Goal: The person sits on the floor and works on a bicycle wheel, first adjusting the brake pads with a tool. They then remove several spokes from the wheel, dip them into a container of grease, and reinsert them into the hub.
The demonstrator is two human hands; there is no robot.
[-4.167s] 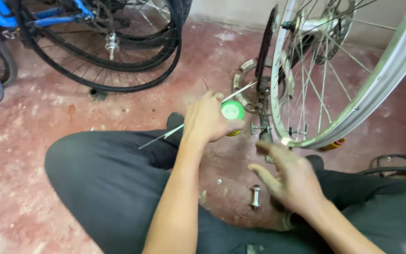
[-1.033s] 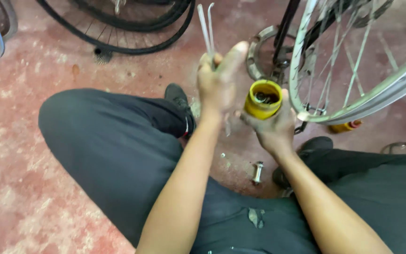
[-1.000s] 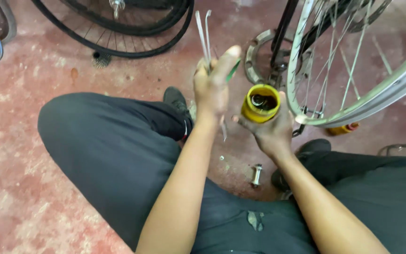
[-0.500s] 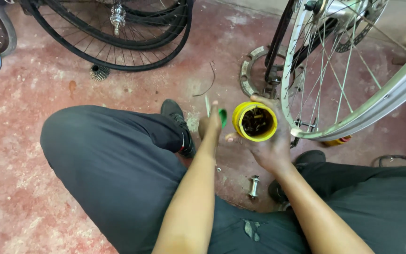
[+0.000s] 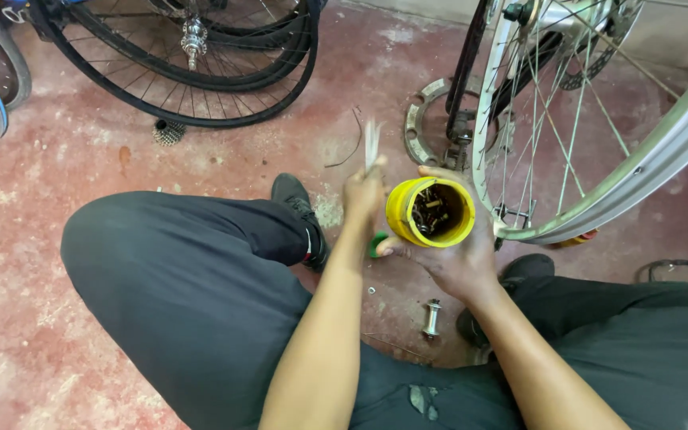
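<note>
Over the red, worn concrete floor point(image 5: 57, 334), the person sits with knees spread in dark trousers. Their right hand point(image 5: 454, 256) holds a small round yellow plastic tub point(image 5: 430, 212) from below, with the fingers curled snug round its side. The tub is open at the top and tipped toward the camera, and small metal bits lie inside.

At nine o'clock from the tub, just beside it, the left hand point(image 5: 362, 193) is closed in a pinch on a few thin silver metal spokes point(image 5: 371, 145). The spokes stick up toward twelve o'clock and look blurred. A green round lid point(image 5: 377, 241) peeks out below that hand; whether the hand holds it cannot be told.

It looks like the step of picking small parts from the tub to go with the spokes. The next move would need a steady tub and careful fingertips.

At three o'clock stands a big silver spoked bicycle wheel point(image 5: 639, 171). At six o'clock a small metal hub part point(image 5: 431, 317) lies on the floor. Black tyred wheels point(image 5: 201, 72) lean at eleven o'clock.
</note>
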